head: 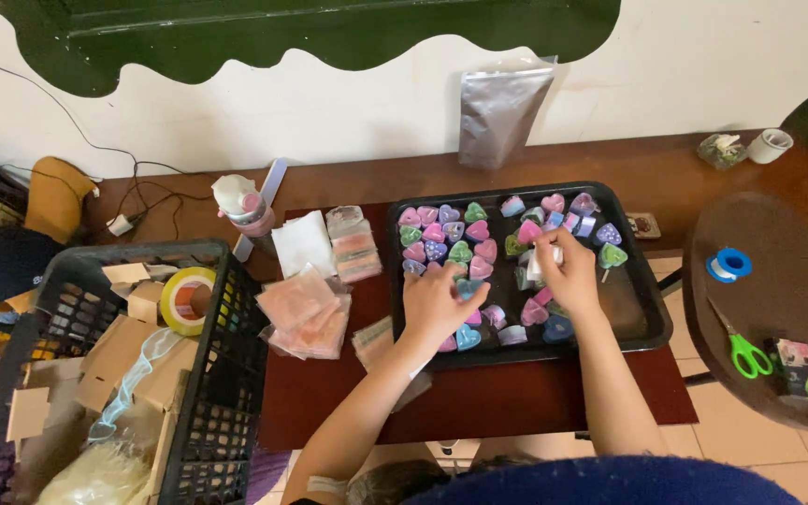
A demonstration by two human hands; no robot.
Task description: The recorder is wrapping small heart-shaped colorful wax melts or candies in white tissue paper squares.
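Note:
A black tray (pixel 642 318) on a dark red table holds several small heart-shaped pieces (pixel 465 234) in pink, purple, green and blue. My left hand (pixel 437 304) rests over the hearts at the tray's near left, fingers bent down onto a blue one. Over the middle of the tray, my right hand (pixel 568 271) pinches a small white piece (pixel 540 266). More hearts lie between and around both hands.
A black crate (pixel 212 411) with cardboard, ribbon and a yellow tape roll (pixel 184 299) stands at the left. Pink packets (pixel 306 313), a white sheet and a bottle (pixel 245 206) lie left of the tray. A silver pouch (pixel 502 112) leans on the wall. Green scissors (pixel 745 351) and blue tape (pixel 728 265) lie on a round table at right.

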